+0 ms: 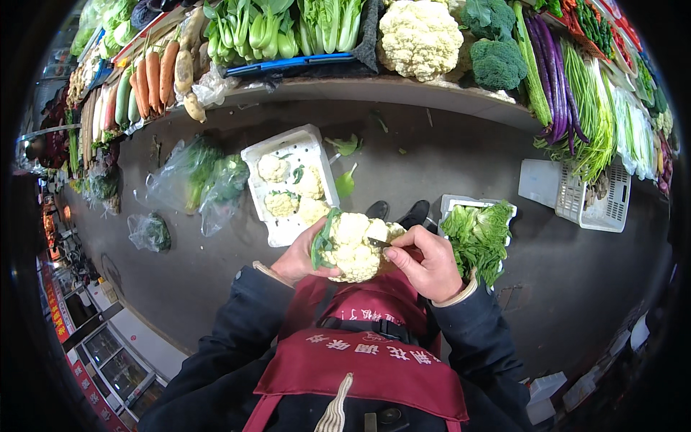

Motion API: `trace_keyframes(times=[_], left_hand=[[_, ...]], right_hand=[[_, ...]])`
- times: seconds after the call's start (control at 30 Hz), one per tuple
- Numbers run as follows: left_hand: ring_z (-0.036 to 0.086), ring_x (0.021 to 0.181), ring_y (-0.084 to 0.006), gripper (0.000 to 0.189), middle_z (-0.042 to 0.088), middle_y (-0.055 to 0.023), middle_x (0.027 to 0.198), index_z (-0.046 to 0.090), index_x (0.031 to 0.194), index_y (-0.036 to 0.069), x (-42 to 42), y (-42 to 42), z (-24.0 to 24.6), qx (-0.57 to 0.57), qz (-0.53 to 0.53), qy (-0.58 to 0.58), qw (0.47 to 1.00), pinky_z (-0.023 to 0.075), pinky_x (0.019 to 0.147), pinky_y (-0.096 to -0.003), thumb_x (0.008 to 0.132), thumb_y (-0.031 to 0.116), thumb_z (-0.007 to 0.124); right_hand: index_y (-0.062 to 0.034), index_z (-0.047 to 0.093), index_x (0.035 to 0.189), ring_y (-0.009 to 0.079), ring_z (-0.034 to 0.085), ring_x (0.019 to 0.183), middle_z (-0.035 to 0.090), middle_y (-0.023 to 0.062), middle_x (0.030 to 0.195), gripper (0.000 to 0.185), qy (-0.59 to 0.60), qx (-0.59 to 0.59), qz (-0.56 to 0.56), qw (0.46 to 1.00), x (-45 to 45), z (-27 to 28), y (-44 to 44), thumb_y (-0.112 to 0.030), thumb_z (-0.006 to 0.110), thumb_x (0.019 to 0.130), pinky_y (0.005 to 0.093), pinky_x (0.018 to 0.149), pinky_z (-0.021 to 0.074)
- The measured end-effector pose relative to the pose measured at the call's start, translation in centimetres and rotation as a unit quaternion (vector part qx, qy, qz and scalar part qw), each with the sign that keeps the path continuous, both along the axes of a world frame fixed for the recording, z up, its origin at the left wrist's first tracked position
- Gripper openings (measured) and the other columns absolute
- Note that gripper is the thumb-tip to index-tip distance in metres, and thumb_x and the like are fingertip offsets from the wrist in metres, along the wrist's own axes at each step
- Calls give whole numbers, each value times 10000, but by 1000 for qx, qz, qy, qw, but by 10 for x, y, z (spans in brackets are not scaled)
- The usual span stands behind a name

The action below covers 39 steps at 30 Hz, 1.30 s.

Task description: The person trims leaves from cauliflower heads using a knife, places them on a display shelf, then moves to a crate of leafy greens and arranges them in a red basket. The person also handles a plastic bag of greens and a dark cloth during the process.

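A large cauliflower head (353, 251) with green leaves on its left side is in front of my apron. My left hand (302, 256) grips it from the left, fingers partly hidden behind the leaves and curds. My right hand (429, 262) is at its right side, thumb and forefinger closed on a small dark-bladed knife (378, 243) whose tip touches the curds. The rest of the knife is hidden by the fingers. Just beyond my left hand, a white foam box (289, 235) holds several smaller cauliflowers (280, 204).
Leafy lettuce (478, 232) fills a white box at my right, near my shoes (414, 212). Bagged greens (202, 167) lie on the floor at the left, with loose leaves (345, 181) past the foam box. A vegetable counter (356, 92) curves across the front. White crates (594, 202) stand far right.
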<state>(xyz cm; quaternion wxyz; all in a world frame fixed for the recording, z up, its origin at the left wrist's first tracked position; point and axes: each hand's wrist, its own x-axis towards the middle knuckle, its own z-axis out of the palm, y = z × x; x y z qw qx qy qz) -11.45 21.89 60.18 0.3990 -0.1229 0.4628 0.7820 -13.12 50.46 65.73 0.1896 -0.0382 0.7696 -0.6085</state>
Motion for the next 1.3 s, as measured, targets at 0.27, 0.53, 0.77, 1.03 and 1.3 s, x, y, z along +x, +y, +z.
trace_keyframes(times=[0.27,0.53,0.77,1.03,1.3], left_hand=[[515,1385,-204,1118,539,-94,1498,334,1573,21,9,3,4,10,17,-2,1000,402,1186,-388,649,75,962],[531,1378,-277,855,532,-138,1500,357,1552,13,20,26,9,119,172,-148,967,427,1177,-444,858,205,818],[528,1381,-323,702,555,-151,1495,423,1535,43,24,36,5,64,240,-218,944,402,1190,-509,940,272,716],[531,1374,-298,672,564,-136,1483,449,1518,46,37,37,5,89,279,-215,932,401,1185,-499,948,286,714],[508,1393,-313,770,542,-137,1506,427,1536,53,42,35,5,106,314,-161,929,377,1200,-504,902,343,754]], right_hand=[[5,639,988,89,616,792,688,32,870,143,-76,-40,-245,966,-4,-30,12,-106,729,982,261,714,511],[-17,608,1090,40,434,663,511,-49,771,218,-156,-145,-234,948,11,-31,20,-233,615,1070,214,595,355],[-13,602,1053,55,502,735,586,-20,849,183,-160,-90,-217,959,9,-33,31,-182,669,1033,222,655,432],[-20,619,1024,54,530,751,606,-22,860,142,-169,-91,-198,961,11,-26,37,-148,682,1020,218,683,453],[-19,600,1001,47,510,609,638,8,712,205,-204,-97,-106,968,58,-8,6,-210,598,1077,229,568,418]])
